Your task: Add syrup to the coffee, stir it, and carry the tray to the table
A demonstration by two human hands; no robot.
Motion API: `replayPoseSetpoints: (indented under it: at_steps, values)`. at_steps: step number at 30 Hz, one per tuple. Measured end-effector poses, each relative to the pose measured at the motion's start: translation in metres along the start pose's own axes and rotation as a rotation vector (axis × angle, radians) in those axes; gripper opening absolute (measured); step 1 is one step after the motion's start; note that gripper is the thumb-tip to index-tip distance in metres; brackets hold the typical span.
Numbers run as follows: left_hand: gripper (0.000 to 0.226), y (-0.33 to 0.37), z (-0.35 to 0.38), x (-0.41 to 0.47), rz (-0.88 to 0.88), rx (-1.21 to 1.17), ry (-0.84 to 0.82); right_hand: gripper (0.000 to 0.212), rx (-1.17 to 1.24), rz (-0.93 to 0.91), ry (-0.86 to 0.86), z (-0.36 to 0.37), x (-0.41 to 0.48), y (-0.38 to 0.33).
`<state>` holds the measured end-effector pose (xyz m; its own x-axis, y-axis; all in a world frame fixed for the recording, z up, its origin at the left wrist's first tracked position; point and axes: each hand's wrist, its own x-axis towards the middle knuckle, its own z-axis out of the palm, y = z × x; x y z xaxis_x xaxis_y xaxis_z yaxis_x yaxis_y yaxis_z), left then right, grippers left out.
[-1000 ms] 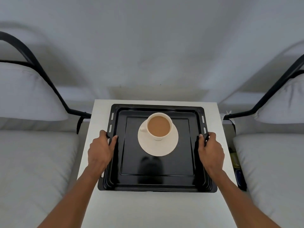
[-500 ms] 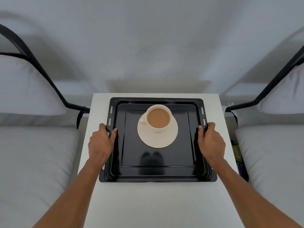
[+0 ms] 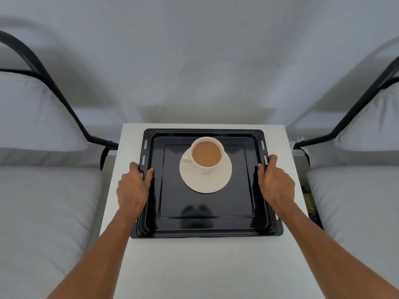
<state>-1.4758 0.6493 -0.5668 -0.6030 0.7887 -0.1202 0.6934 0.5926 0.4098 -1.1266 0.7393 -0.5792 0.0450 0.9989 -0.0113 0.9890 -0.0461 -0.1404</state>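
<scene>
A black metal tray (image 3: 205, 230) lies on a small white table (image 3: 203, 266), close to its far edge. On the tray a white cup (image 3: 207, 155) full of light brown coffee stands on a white saucer (image 3: 205, 183), toward the back of the tray. My left hand (image 3: 133, 187) grips the tray's left rim, thumb inside. My right hand (image 3: 275, 183) grips the right rim the same way. No syrup or spoon is in view.
Grey cushioned chairs with black metal frames flank the table: one at the left (image 3: 43, 201), one at the right (image 3: 356, 201). A grey wall (image 3: 198, 61) rises just behind the table. Some small items (image 3: 309, 203) sit low in the gap beside the right chair.
The tray has slid away from me toward the table's far edge, both hands still holding its rims. More bare table shows in front of the tray.
</scene>
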Motion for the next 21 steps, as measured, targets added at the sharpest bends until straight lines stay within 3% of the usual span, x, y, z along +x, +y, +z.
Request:
replayPoseSetpoints:
  at_steps: [11,16,21]
  values:
    - [0.051,0.0,-0.018,-0.006,0.147,0.37,0.013,0.047,-0.027,-0.014,-0.083,-0.012,-0.024,-0.002]
    - [0.057,-0.021,-0.03,-0.044,0.135,0.136,-0.067,0.061,0.075,-0.003,-0.124,-0.016,-0.073,0.007]
    - [0.091,-0.059,-0.038,-0.129,0.066,-0.028,-0.039,0.083,0.207,0.058,-0.145,-0.021,-0.159,0.029]
